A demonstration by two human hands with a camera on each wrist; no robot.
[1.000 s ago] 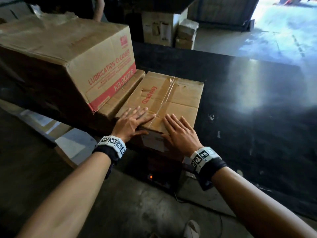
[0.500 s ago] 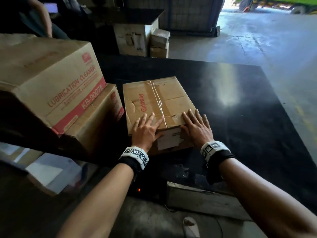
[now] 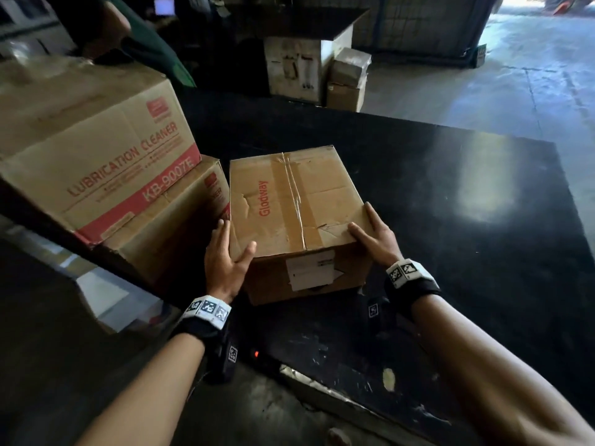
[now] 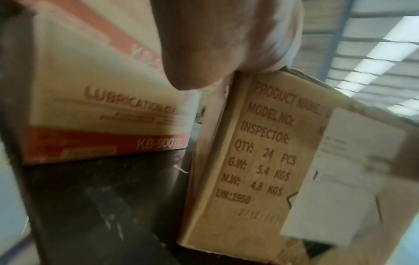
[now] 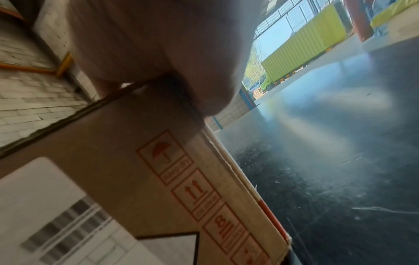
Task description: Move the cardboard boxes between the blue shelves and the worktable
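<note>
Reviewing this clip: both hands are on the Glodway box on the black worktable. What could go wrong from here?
The left hand and right hand grip only the near top corners of the Glodway box; its side reads 5.4 kg gross, so it could slip if lifted. The top flap is torn, and may give under the thumbs. The lubrication cleaner boxes stand close on the left, leaving the left fingers little room.

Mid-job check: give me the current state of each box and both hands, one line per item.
Glodway box: taped shut, top dented and torn, resting on the black worktable.
Upper Lubrication Cleaner box: closed, stacked on another.
Lower Lubrication Cleaner box: closed, beside the Glodway box.
Left hand: grips the Glodway box's near left corner.
Right hand: grips its near right corner.
</note>
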